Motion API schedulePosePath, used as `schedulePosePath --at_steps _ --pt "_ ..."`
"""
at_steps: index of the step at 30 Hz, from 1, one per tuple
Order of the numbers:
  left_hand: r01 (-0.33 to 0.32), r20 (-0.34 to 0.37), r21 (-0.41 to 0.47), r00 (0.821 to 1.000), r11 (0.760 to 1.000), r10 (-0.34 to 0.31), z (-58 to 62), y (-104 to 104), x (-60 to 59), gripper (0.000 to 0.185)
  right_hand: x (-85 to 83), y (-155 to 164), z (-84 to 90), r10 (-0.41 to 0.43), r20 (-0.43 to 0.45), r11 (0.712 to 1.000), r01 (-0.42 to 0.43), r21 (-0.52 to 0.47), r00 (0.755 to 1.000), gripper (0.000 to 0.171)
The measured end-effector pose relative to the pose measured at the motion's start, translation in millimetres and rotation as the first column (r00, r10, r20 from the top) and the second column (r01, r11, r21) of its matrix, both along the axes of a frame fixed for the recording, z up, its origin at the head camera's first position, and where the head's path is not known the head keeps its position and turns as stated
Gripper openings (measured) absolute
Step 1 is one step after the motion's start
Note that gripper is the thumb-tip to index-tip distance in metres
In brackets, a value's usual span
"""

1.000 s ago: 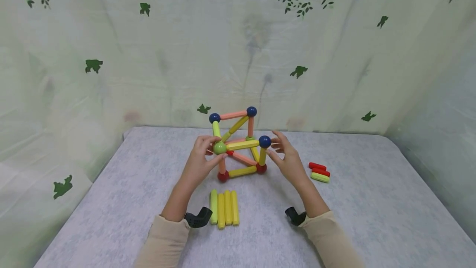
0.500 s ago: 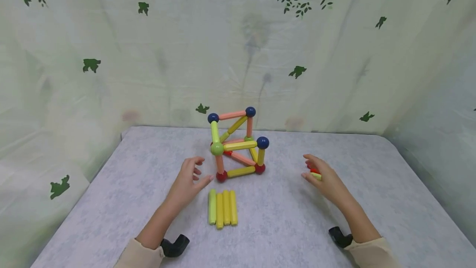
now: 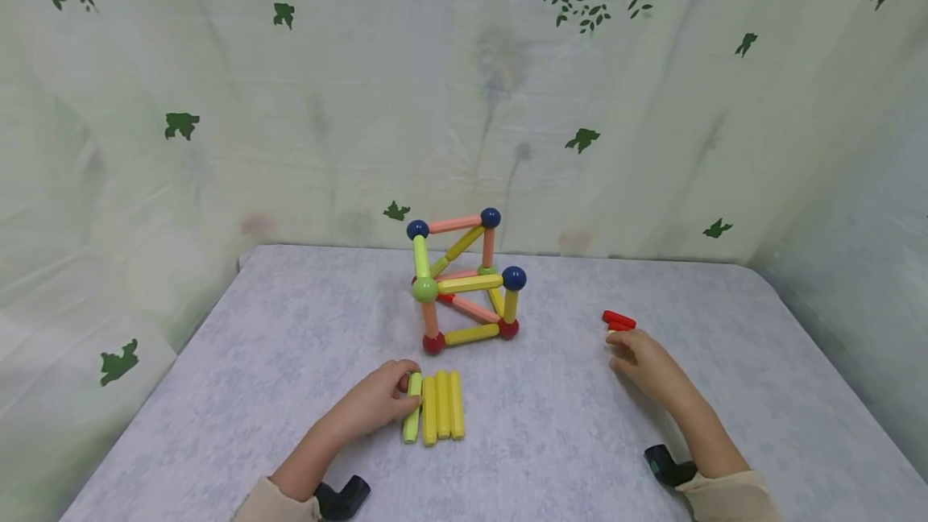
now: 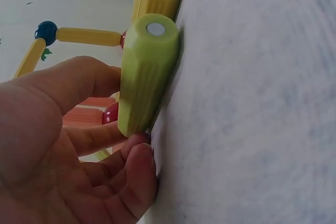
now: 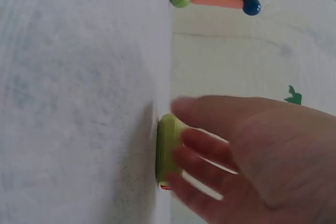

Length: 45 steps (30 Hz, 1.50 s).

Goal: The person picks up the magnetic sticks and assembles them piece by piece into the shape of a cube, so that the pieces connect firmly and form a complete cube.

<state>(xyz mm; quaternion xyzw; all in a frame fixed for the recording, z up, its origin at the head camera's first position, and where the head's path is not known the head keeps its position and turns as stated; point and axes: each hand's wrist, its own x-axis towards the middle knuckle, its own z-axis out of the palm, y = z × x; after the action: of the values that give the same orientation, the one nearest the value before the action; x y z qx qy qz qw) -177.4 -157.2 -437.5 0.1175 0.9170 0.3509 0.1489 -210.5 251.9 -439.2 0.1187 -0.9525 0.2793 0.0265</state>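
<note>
My left hand [image 3: 377,405] is down on the grey bench [image 3: 217,393], nearest to me, with thumb and fingers curled round the light green stick [image 3: 412,408] at the left end of the row of sticks lying in front of me. In the left wrist view that green stick [image 4: 144,74] sits pinched between my thumb above and my fingers [image 4: 131,166] below, one long side against the bench cloth, its flat end with a pale dot turned away from the palm. Just beside it lie the three yellow sticks [image 3: 442,408], side by side and touching one another. Over on the other side, a little farther out, my right hand [image 3: 645,361] rests on the bench with its fingers bent down over a second yellow-green stick [image 5: 169,148]; the wrist view shows the fingertips [image 5: 205,148] laid across it and a sliver of red under it, though the picture is blurred and I cannot tell whether it is truly gripped or only covered. One red stick [image 3: 619,318] pokes out just beyond that hand. Farther back, between my two hands and well apart from both, stands the frame of sticks and balls [image 3: 464,284], with red balls at its near bottom corners, a green ball at the near left joint and dark blue balls on top. Behind the bench hangs the pale curtain with leaf prints [image 3: 580,138].
</note>
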Motion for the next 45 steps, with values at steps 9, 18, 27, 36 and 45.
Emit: schedulePosePath --at_steps 9,18,27,36,45 --pt "-0.075 0.052 0.084 0.996 0.994 0.071 4.8 -1 1.3 0.035 -2.7 7 -3.5 -0.125 0.000 0.991 0.125 0.047 0.992 0.036" --pt "-0.188 -0.030 0.216 0.980 0.958 0.199 4.9 -3 0.3 0.042 -2.9 4 -4.4 -0.067 0.028 0.997 0.066 0.038 0.997 0.031" --pt "-0.179 -0.133 0.403 0.959 0.897 0.251 8.5 -7 -1.2 0.043 7.9 -42 25.6 0.144 0.067 0.987 -0.139 -0.077 0.987 0.032" --pt "-0.151 -0.252 0.444 0.925 0.883 0.285 9.4 -9 -0.7 0.041 -0.4 -101 30.7 0.245 -0.025 0.965 -0.247 -0.086 0.969 0.036" --pt "-0.136 -0.312 0.440 0.904 0.888 0.293 8.9 -9 -1.3 0.038 -24.0 -147 29.8 0.290 -0.171 0.956 -0.279 0.089 0.941 0.031"
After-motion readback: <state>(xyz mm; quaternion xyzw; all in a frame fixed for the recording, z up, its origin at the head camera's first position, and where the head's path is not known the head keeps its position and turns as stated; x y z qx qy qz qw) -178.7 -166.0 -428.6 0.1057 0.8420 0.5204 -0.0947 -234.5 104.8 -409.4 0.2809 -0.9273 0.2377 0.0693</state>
